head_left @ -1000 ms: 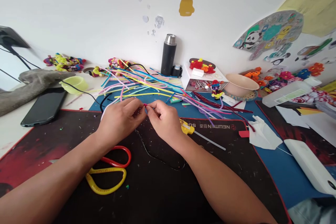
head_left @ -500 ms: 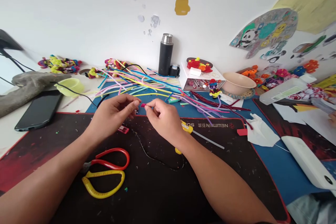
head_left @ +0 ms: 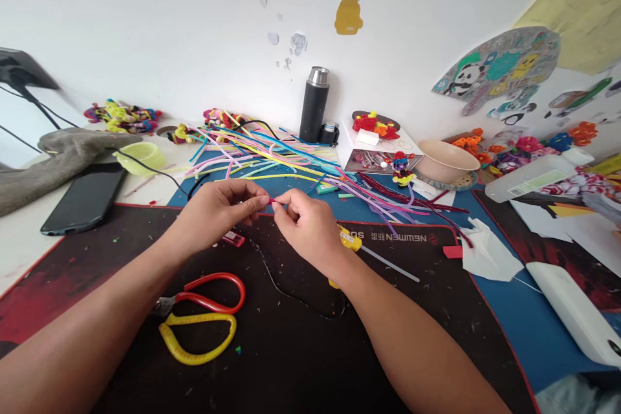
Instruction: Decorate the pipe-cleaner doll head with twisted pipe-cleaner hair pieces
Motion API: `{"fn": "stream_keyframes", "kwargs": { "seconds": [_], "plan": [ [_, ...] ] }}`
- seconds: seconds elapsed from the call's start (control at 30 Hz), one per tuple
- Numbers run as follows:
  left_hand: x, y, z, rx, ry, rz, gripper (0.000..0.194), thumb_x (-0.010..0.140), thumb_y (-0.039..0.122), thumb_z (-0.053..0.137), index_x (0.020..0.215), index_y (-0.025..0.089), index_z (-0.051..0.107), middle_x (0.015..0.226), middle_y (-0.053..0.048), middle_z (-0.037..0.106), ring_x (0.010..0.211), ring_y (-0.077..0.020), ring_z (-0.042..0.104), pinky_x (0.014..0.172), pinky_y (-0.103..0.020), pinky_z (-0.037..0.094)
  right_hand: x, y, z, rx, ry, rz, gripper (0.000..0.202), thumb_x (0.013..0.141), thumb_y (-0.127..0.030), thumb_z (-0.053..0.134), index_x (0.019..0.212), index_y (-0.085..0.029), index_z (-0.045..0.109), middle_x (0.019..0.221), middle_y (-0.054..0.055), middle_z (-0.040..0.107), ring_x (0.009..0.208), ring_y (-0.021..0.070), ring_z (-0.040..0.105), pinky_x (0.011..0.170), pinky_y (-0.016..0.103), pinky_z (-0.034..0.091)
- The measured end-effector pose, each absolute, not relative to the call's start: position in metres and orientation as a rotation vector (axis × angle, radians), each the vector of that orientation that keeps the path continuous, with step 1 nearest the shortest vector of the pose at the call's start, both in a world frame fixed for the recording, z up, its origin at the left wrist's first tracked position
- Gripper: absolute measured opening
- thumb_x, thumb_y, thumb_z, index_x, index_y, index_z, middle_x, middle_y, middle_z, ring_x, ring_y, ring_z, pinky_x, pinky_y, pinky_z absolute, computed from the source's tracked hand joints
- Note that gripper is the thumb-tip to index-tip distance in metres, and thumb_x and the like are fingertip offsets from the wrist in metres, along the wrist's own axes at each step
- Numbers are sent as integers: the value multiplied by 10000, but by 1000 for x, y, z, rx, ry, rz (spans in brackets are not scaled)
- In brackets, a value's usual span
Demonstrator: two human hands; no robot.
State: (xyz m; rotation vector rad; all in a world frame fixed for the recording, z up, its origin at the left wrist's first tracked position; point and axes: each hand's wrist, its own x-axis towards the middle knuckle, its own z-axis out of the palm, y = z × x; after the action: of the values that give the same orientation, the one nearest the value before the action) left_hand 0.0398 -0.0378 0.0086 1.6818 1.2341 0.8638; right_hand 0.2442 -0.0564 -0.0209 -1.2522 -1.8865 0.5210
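A tiny magenta piece of pipe cleaner (head_left: pixel 272 201) is pinched between my two hands above the far part of the black mat. My left hand (head_left: pixel 220 212) grips one end with thumb and forefinger. From the other side, my right hand (head_left: pixel 306 225) holds it the same way; most of the piece is hidden by the fingertips. Under my left hand lies a small red object (head_left: pixel 235 239), partly covered. Red-and-yellow-handled scissors (head_left: pixel 204 317) rest by my left forearm, blades hidden. A yellow glue gun (head_left: pixel 350 239) with a glue stick (head_left: pixel 391 263) lies beside my right wrist.
Loose pipe cleaners (head_left: pixel 272 158) spread behind my hands. A black thermos (head_left: pixel 314 107), a white box (head_left: pixel 378 158) and a beige bowl (head_left: pixel 447 160) stand along the wall. A phone (head_left: pixel 85 199) and a light green bowl (head_left: pixel 141 158) are at left; a tissue (head_left: pixel 490 252) lies right.
The view has shifted slightly, moving the scene right and a little down. My fingertips have closed in around the magenta piece, so less of it shows now.
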Motion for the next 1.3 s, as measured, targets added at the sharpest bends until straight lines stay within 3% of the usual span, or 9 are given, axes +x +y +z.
{"fn": "stream_keyframes", "kwargs": {
  "seconds": [0.53,1.03,1.2,1.3],
  "plan": [
    [42,-37,6,1603,1181,809,412,871,603,802,905,194,769,757,-11,727,629,-155,674,585,-247,543,244,-56,-24,-1255,-1901,487,115,999,-299,626,948,-221,693,618,-60,589,551,127,493,609,272,349],
    [57,-44,6,1188,1166,811,404,686,540,923,717,193,719,598,-15,680,504,-134,598,467,-232,475,242,-57,-26,-1292,-1935,350,101,998,-302,619,961,-228,677,623,-44,611,557,138,519,608,275,345],
    [69,-51,13,967,1106,855,403,563,410,1022,628,178,699,587,-1,639,493,-90,522,416,-188,385,240,-60,-27,-1292,-1890,332,136,1007,-319,600,950,-226,681,613,-36,615,537,135,516,597,269,356],
    [75,-54,15,886,1091,909,368,530,334,1037,659,172,733,614,-4,654,526,-100,549,439,-195,416,240,-60,-26,-1290,-1841,364,138,1009,-327,602,961,-229,687,610,-38,615,516,131,506,586,264,364]
  ]
}}
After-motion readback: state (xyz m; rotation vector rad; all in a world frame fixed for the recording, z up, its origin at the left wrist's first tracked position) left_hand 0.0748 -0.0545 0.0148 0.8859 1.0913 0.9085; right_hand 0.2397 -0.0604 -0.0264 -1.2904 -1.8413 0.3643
